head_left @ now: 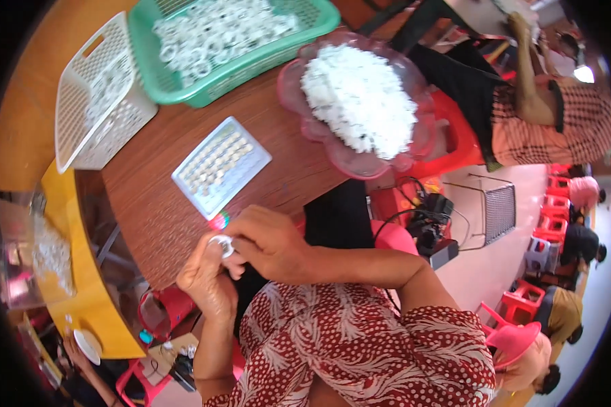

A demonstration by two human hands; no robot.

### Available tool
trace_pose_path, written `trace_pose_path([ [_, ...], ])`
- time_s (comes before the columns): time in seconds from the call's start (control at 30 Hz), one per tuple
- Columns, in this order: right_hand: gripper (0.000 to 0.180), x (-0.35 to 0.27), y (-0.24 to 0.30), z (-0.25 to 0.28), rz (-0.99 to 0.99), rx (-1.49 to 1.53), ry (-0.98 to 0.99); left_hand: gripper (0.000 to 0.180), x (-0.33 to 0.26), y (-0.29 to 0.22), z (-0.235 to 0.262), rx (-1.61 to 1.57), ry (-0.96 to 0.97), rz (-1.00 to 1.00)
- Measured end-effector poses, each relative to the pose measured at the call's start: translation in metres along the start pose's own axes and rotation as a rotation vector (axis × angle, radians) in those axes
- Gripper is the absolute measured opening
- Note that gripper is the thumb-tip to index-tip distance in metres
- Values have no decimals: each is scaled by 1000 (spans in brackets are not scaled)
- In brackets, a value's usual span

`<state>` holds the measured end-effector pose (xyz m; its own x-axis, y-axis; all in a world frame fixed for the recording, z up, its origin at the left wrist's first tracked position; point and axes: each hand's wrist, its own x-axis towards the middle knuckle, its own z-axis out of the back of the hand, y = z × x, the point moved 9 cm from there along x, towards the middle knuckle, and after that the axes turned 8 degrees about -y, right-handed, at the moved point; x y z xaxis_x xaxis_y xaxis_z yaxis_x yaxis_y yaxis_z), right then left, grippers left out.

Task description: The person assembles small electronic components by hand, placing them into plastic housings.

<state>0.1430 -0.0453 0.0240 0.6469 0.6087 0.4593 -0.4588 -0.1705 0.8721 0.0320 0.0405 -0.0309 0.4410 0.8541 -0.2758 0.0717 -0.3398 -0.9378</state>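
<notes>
Close to my body, at the near edge of the brown table, my two hands meet around a small white plastic ring (221,245). My left hand (207,278) pinches the ring between thumb and fingers. My right hand (273,245) has its fingers closed at the ring's edge; whether they also hold a smaller piece is hidden. Just beyond the hands lies a pale shallow tray (251,165) with rows of small cream-coloured pieces (217,161). A small shiny pink-and-green spot (220,220) shows between the tray's near corner and my fingers.
A green basket (210,91) heaped with white rings and a white basket (115,136) with white parts stand at the far left. Right of them is a pink scalloped bowl (360,163) piled with small white pieces. A person (550,112) sits at far right; red stools (523,302) stand beyond.
</notes>
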Motion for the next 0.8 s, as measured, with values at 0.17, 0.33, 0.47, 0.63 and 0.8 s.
trace_pose_path([
  [0.17, 17, 5, 16, 43, 104, -174, -28, 27, 3, 0, 7, 39, 10, -17],
  [0.33, 20, 29, 25, 135, 236, -606, -154, 27, 4, 3, 12, 74, 42, -40],
  [0.47, 18, 49, -1, 178, 189, -810, -85, 28, 2, 12, 6, 47, 62, -2],
  [0.63, 16, 67, -26, 162, 174, -929, 142, 30, -3, 14, -4, 29, 91, 38],
  [0.8, 16, 65, -49, 141, 241, -1131, 316, 30, -2, 14, -4, 30, 102, 41],
])
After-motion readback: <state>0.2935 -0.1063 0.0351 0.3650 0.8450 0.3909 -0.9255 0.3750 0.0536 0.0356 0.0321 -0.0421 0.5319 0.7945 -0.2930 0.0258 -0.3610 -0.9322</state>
